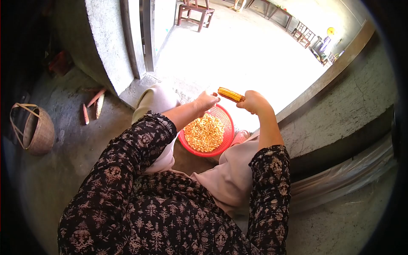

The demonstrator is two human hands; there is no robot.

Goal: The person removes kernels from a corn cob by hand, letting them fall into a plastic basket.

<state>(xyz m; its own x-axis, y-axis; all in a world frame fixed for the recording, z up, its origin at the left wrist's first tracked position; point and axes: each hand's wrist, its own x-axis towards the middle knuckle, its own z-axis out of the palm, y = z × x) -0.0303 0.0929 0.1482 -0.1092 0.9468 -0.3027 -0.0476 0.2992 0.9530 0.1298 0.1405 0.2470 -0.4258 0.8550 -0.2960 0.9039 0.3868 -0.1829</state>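
Observation:
My right hand [253, 102] grips one end of a yellow corn cob [230, 94], held level above a red plastic basket [229, 131]. My left hand [205, 101] is closed at the cob's other end, thumb against the kernels. The basket sits between my knees and holds a heap of loose yellow corn kernels [204, 133]. Both arms wear dark patterned sleeves.
Three bare cobs [92, 107] lie on the concrete floor at left. A woven bamboo basket [34, 129] rests further left. A concrete doorpost [108, 42] stands ahead, a low wall [340, 106] at right. Wooden stools [194, 12] stand in the sunlit yard.

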